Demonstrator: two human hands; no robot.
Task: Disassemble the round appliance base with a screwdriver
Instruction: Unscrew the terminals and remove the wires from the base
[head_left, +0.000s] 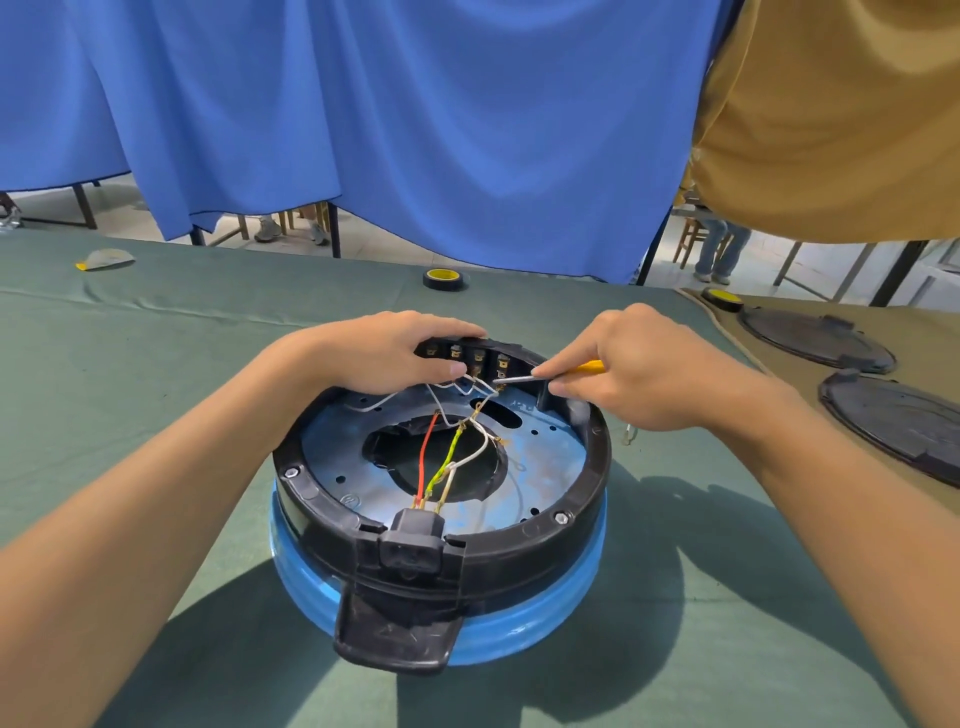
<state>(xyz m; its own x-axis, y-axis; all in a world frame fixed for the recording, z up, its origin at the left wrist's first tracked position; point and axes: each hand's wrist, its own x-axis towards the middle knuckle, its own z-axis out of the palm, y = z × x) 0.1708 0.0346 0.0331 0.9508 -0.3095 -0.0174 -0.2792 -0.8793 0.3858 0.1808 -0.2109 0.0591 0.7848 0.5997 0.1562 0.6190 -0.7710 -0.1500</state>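
The round appliance base (550, 467) lies upside down on the green cloth, a black ring on a blue body with a bare metal plate inside. Red, yellow-green and white wires (441, 457) run from a black power socket (413, 540) at the near rim to a terminal block (488, 361) at the far rim. My left hand (395, 353) grips the far rim, fingers over the block's top, thumb beside the white wires. My right hand (639, 369) pinches a yellow-handled screwdriver (524, 379); its metal tip touches the terminals at the block's right end.
A roll of black and yellow tape (444, 279) lies behind the base. Two dark round covers (815, 338) (898, 421) lie on a tan cloth at the right, with another tape roll (722, 299). A small grey and yellow object (106, 258) sits far left. Blue curtains hang behind.
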